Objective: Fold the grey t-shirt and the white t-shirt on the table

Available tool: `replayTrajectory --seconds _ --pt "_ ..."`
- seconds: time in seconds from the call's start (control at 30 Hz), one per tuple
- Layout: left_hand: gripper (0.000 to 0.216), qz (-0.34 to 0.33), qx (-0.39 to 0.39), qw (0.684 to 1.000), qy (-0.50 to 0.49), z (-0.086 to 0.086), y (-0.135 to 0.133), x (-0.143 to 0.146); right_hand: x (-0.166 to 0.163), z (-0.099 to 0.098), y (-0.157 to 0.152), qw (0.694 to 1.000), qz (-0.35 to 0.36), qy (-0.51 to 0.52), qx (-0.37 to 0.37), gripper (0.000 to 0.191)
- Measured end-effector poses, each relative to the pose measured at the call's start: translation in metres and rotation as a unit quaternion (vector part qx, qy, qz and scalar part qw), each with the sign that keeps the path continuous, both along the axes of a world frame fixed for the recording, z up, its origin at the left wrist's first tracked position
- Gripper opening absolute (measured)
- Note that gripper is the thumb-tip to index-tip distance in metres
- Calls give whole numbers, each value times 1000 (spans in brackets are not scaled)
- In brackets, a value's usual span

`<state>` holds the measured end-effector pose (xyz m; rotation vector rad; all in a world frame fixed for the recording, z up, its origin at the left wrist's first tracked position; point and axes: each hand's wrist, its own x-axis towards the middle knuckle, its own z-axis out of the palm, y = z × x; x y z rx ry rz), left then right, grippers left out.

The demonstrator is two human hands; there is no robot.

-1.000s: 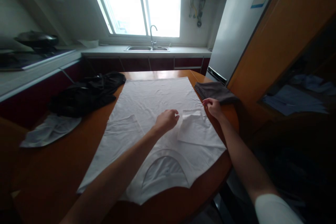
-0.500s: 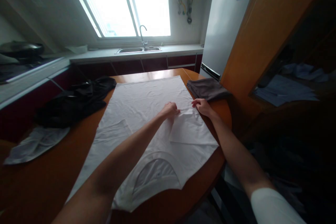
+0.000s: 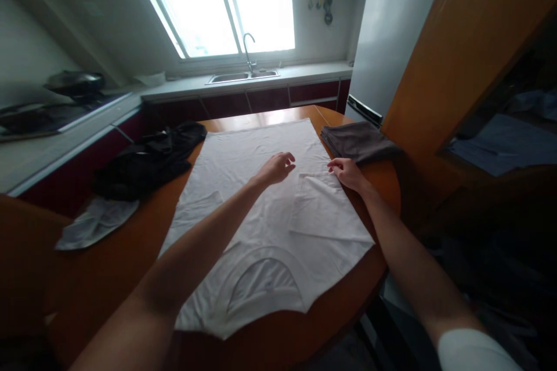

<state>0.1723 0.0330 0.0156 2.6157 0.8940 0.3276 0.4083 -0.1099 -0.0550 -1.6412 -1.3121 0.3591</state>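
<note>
A white T-shirt (image 3: 270, 214) lies spread out, its neckline towards me and its hem at the far side. Both sleeves are folded inward over the body. Above the shirt's middle, just left of the right-hand folded sleeve (image 3: 319, 206), my left hand (image 3: 276, 167) is open with its fingers loosely bent and nothing in them. At the outer corner of that sleeve, my right hand (image 3: 347, 174) has thumb and fingers closed on the shirt's edge.
The shirt rests on a round-edged wooden table (image 3: 343, 310). Folded dark grey cloth (image 3: 361, 142) lies at the right. Crumpled black clothing (image 3: 148, 162) and a white cloth (image 3: 98, 222) lie at the left. A sink (image 3: 243, 76) and fridge (image 3: 391, 35) stand beyond.
My left hand has let go of the sleeve's edge and lifted slightly, its fingers opening. The right hand stays at the sleeve corner. The whole view has shifted a little.
</note>
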Motion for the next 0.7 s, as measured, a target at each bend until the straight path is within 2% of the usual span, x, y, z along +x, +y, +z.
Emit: replayTrajectory --seconds 0.1,0.17,0.27,0.4,0.47,0.6,0.7 --pt "24 -40 -71 997 5 20 5 -49 -3 3 -1 1000 2 -20 23 24" --pt "26 -77 -100 992 5 29 -2 -81 -5 3 -1 999 1 -38 27 23" --pt "24 -158 -100 982 -13 29 -28 -113 -8 3 1 997 -13 -78 17 21" --pt "19 -272 -72 960 -3 7 -75 -122 -12 1 1 993 -29 -117 -15 19" --pt "19 -303 -38 952 -6 -8 -91 -121 -13 1 1 991 -32 -129 -33 18" --pt "17 -311 37 949 -44 -34 -103 -119 -13 0 1 983 -49 -170 -53 16" --pt "17 -310 77 946 -57 -45 -101 -119 -11 -1 3 976 -71 -192 -73 12"
